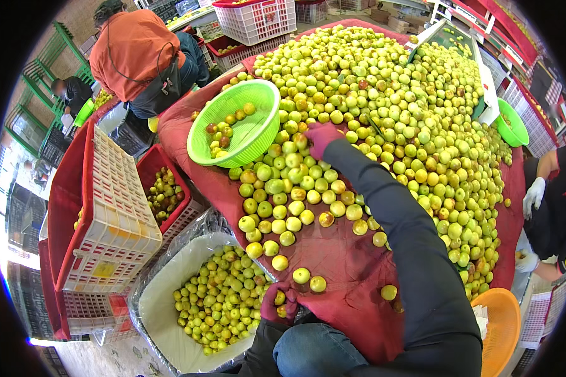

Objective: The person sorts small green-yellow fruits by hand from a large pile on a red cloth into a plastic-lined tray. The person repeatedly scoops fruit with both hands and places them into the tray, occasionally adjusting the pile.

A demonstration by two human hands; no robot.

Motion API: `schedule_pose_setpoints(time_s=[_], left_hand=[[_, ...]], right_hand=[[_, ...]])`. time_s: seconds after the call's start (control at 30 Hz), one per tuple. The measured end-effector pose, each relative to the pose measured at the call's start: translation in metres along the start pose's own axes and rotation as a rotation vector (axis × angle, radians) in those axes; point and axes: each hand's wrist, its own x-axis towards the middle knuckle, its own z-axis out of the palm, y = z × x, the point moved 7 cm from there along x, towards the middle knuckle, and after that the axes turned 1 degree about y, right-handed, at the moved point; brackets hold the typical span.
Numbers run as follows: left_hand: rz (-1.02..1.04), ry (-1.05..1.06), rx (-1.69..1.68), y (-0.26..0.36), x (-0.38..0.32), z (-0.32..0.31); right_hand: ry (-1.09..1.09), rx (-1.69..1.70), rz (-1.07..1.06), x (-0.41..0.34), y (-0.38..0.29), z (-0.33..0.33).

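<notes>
A wide heap of green and reddish jujube fruits covers a table draped in dark red cloth. My right hand, in a maroon glove, reaches into the heap's near side; whether its fingers hold a fruit is hidden. Low at the table's edge, my left hand, gloved alike, is closed around a couple of jujubes. Beside it stands a bin lined with clear plastic, with many jujubes inside. A tilted green plastic basket with several redder fruits rests left of my right hand.
Stacked white crates with red lining stand at left. An orange basket is at lower right, another green basket beyond the heap. A person in an orange top sits at upper left; a co-worker's white-gloved hands are at right.
</notes>
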Motion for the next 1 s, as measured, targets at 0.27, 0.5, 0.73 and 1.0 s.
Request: schedule_pose_setpoints(time_s=[0.27, 0.5, 0.73, 1.0], left_hand=[[0.057, -0.065, -0.034, 0.006, 0.009, 0.014], [0.064, 0.065, -0.506, 0.017, 0.001, 0.037], [-0.15, -0.053, -0.679, 0.017, -0.003, 0.035], [-0.171, -0.128, -0.672, 0.018, -0.005, 0.026]], right_hand=[[0.018, 0.143, -0.224, -0.136, -0.057, 0.012], [0.046, 0.437, -0.433, -0.206, -0.133, -0.01], [0.235, 0.495, -0.221, -0.156, -0.115, -0.024], [0.117, 0.391, -0.03, -0.193, -0.102, 0.02]])
